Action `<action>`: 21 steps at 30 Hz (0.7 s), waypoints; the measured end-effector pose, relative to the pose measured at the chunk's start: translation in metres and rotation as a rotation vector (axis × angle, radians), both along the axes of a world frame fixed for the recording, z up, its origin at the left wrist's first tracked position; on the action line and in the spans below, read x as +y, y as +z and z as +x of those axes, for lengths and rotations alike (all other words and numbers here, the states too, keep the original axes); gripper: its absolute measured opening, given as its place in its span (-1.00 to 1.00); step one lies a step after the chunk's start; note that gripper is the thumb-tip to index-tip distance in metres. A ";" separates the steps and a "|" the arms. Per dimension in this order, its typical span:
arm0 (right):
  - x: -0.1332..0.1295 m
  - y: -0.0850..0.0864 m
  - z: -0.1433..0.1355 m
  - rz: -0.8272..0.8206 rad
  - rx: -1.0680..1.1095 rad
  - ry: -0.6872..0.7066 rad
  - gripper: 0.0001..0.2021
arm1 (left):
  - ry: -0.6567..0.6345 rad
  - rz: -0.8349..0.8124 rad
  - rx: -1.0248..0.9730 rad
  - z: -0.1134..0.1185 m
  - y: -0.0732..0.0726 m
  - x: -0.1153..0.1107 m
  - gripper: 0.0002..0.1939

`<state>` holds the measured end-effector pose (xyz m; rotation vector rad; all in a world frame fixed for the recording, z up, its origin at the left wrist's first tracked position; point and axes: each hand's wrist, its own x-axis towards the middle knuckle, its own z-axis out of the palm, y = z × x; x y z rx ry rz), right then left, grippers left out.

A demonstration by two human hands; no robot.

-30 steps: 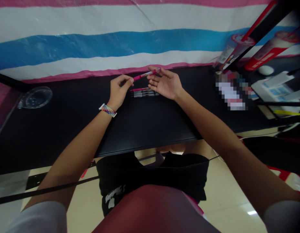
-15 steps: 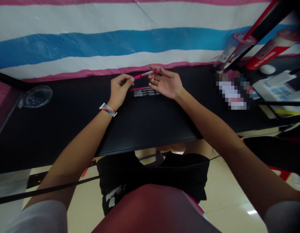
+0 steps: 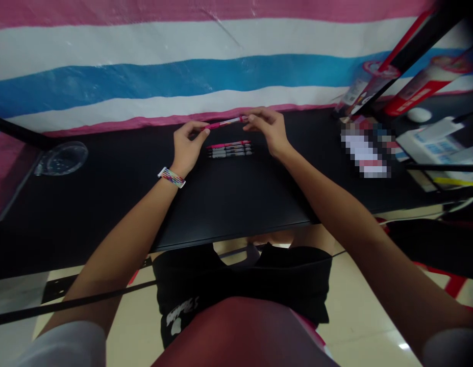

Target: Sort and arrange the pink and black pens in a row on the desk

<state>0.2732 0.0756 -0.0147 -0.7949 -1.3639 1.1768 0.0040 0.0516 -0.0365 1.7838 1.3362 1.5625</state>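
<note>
A pink pen [image 3: 225, 123] with a clear section is held level between my two hands above the black table. My left hand [image 3: 187, 145] pinches its left end between thumb and fingers. My right hand [image 3: 270, 130] has thumb and fingers closed on the right end. Just below, on the tabletop, lies a row of several pens [image 3: 229, 152] side by side, the top one pink and the others dark and grey. A colourful woven band [image 3: 171, 177] circles my left wrist.
Black tabletop [image 3: 236, 199] spans the front, backed by a striped plastic sheet [image 3: 182, 76]. A clear round lid [image 3: 66, 158] lies at left. On the right stand a clear cup [image 3: 368, 84] with a red straw, a red-and-white cup [image 3: 423, 89], and a white round object [image 3: 419, 115].
My right hand's fingers, spread beside the pen before, have closed onto its right end. The pen has come closer to level. The view has tilted slightly upward.
</note>
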 end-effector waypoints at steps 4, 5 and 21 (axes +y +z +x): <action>0.005 -0.007 0.004 0.139 -0.187 -0.099 -0.73 | -0.015 -0.015 0.059 -0.001 0.003 -0.003 -0.87; 0.006 -0.009 0.006 0.169 -0.242 -0.109 -0.79 | -0.017 -0.023 0.066 -0.001 0.003 -0.004 -0.88; 0.012 -0.018 0.016 0.307 -0.687 -0.091 -0.89 | 0.080 -0.080 0.255 -0.007 -0.016 0.004 -0.93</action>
